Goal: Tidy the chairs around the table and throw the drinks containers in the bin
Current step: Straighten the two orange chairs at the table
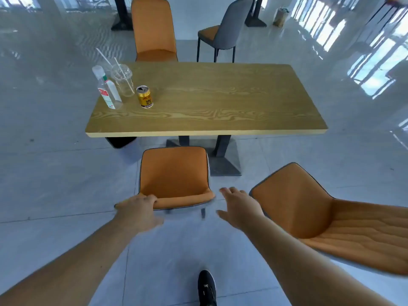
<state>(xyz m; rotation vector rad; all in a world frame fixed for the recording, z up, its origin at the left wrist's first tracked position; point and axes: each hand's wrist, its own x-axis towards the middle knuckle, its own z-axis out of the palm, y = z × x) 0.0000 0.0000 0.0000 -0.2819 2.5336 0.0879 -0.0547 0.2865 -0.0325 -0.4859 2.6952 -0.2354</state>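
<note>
A wooden table [220, 107] stands in front of me. At its far left are two clear plastic bottles [108, 91], a clear cup with straws [123, 80] and a gold can [145, 97]. An orange chair [174, 173] faces the table's near side, its backrest toward me. My left hand [138, 208] grips the left end of that backrest's top edge. My right hand [238, 206] hovers open just right of the backrest, not touching it. A second orange chair [320, 215] stands turned at an angle at my right.
Another orange chair [154, 29] is tucked at the table's far side, and a grey-backed chair [223, 36] stands further back. A dark object [120, 141] lies under the table's left end. My black shoe [206, 288] is on the glossy tiled floor.
</note>
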